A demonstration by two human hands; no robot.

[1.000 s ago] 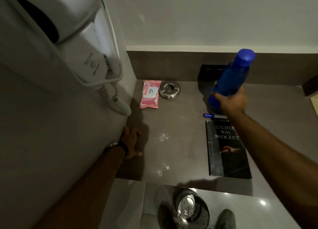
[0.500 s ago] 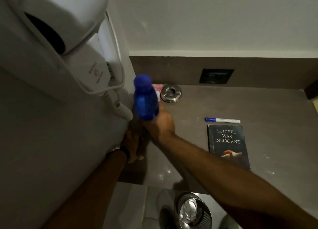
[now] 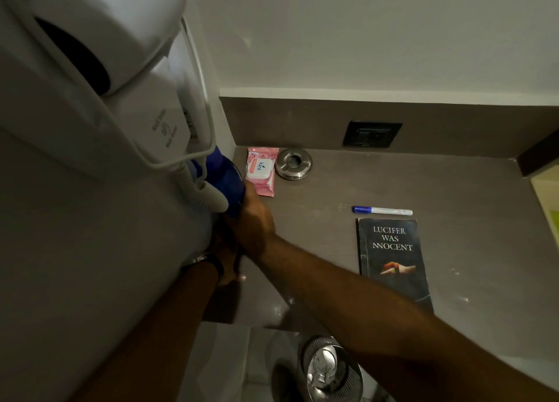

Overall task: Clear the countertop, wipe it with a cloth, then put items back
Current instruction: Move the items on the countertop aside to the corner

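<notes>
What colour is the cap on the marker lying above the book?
Blue; the marker body is white. Head view shows it clearly.

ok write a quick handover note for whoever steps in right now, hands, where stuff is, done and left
Right hand: gripping the blue bottle at the counter's left edge, under the wall hair dryer.
Left hand: mostly hidden beneath the right; grip unclear.
On the countertop: pink wipes pack, round metal dish, marker, book.
Done: nothing clearly off the counter yet.
Left: remove the items, wipe (white specks remain; no cloth in view), put everything back.
</notes>
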